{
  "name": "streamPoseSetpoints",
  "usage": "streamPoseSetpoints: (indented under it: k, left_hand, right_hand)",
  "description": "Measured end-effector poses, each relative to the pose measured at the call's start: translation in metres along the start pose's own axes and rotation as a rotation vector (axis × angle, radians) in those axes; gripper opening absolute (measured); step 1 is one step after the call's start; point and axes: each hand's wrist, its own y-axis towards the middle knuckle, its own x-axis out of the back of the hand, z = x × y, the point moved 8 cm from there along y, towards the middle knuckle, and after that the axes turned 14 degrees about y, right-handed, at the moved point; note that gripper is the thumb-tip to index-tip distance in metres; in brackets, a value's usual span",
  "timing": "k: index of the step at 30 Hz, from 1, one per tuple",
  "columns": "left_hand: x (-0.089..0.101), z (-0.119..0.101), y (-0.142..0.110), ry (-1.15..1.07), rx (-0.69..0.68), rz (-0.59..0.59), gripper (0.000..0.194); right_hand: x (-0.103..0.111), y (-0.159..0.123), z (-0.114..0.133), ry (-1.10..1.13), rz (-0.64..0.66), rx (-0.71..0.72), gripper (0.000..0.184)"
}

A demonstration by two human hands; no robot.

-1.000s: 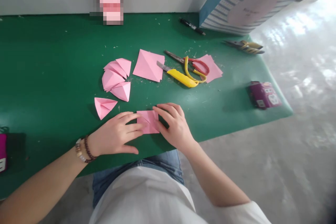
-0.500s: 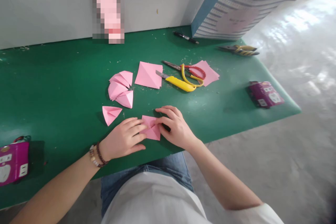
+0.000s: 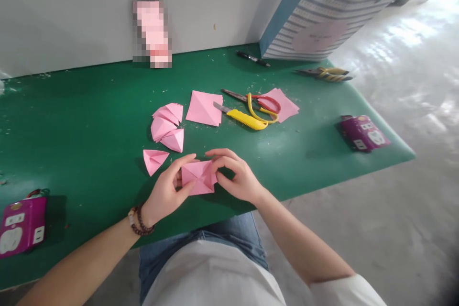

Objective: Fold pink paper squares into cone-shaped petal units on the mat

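Folded paper (image 3: pixel 198 178) between left hand (image 3: pixel 165 192) and right hand (image 3: pixel 238 178)

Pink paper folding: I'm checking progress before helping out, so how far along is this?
Done: several folded pink triangles lie grouped on the green mat. In hand: a folded pink square held between the left hand and right hand. Left, it seems: a flat creased pink square and the pink sheets under the scissors.
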Motion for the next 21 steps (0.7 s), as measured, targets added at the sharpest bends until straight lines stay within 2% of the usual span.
streamPoseSetpoints:
  k: [6,7,10,11,13,15,18,21]
  left_hand:
    - [-0.004,0.009,-0.001,-0.063,0.157,-0.023,0.038]
    - [-0.002,0.010,-0.001,-0.073,0.186,-0.052,0.038]
    - [0.005,0.013,-0.003,-0.119,0.274,-0.165,0.036]
    - [0.006,0.014,-0.003,-0.141,0.291,-0.197,0.035]
    - [0.009,0.013,-0.003,-0.167,0.296,-0.239,0.032]
    - [0.009,0.013,-0.003,-0.165,0.292,-0.258,0.029]
    - [0.007,0.012,-0.002,-0.184,0.283,-0.236,0.022]
    - [0.005,0.012,-0.002,-0.207,0.285,-0.196,0.017]
  right_hand:
    - [-0.002,-0.002,-0.009,0.180,-0.072,-0.104,0.014]
    - [-0.005,-0.005,-0.007,0.169,-0.080,-0.102,0.022]
    - [-0.016,-0.012,0.001,0.001,-0.116,-0.049,0.073]
    - [-0.019,-0.014,0.002,-0.063,-0.140,-0.041,0.077]
    - [-0.021,-0.018,0.001,-0.120,-0.207,-0.054,0.065]
    - [-0.019,-0.020,-0.004,-0.081,-0.274,-0.093,0.048]
    - [-0.011,-0.022,-0.014,0.028,-0.368,-0.184,0.030]
    - [-0.003,-0.023,-0.020,0.105,-0.448,-0.267,0.023]
